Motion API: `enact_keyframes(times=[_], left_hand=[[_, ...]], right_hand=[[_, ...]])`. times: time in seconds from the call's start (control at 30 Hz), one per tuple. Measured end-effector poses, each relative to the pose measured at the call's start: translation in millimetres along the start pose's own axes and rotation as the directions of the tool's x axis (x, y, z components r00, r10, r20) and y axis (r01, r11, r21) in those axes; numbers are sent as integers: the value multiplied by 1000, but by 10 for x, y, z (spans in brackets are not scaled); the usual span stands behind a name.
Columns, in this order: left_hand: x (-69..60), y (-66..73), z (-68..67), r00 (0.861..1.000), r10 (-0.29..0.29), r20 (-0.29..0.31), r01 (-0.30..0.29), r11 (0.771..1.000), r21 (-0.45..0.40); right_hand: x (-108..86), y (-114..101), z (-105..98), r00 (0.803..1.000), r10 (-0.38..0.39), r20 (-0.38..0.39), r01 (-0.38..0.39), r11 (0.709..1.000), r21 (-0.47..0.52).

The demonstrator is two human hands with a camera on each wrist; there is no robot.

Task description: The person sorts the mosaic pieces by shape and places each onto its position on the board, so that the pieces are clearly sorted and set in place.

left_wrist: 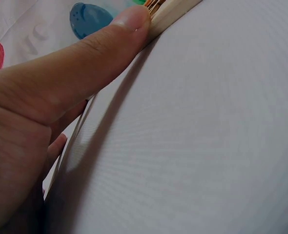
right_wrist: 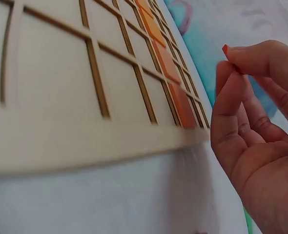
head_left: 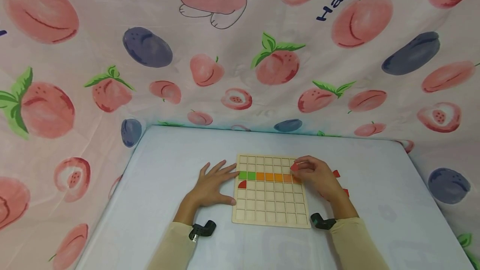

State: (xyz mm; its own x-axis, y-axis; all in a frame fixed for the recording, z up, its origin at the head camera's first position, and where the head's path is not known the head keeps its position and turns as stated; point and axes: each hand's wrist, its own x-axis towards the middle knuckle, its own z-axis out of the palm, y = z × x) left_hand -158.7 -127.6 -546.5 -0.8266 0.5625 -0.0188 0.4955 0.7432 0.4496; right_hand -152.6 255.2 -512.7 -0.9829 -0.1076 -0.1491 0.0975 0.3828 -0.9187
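A wooden grid board (head_left: 270, 207) lies on the table, with one row holding two green tiles (head_left: 247, 175) and several orange tiles (head_left: 269, 177). Below that row's left end sits a red rounded piece (head_left: 242, 184). The left hand (head_left: 211, 186) is spread, its thumb and fingertips touching the board's left edge; in the left wrist view the thumb (left_wrist: 95, 58) rests on the wooden rim. Over the board's upper right, the right hand (head_left: 318, 176) pinches a red piece (head_left: 294, 166); the right wrist view shows that red piece (right_wrist: 225, 50) between thumb and forefinger, above the board (right_wrist: 61, 141).
More red pieces (head_left: 336, 173) lie on the white table (head_left: 375, 203) to the right, partly behind the right hand and wrist. A fruit-patterned cloth (head_left: 232, 53) hangs behind the table. Dark wrist cameras (head_left: 204, 229) are on both wrists.
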Motion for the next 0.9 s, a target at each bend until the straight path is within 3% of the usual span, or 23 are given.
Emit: enact_keyframes(times=[0.23,0.5,0.9], left_hand=[[2,7,-12,1000,3,0,-3,1000,0],[3,6,-7,1000,2,-3,-2,1000,11],[0,1,-1,1000,2,7,-2,1000,16]], right_hand=[[40,-67,138,999,8,37,-8,1000,20],[88,-127,281,990,77,117,-99,976,196],[146,-215,546,987,-28,158,17,997,69]])
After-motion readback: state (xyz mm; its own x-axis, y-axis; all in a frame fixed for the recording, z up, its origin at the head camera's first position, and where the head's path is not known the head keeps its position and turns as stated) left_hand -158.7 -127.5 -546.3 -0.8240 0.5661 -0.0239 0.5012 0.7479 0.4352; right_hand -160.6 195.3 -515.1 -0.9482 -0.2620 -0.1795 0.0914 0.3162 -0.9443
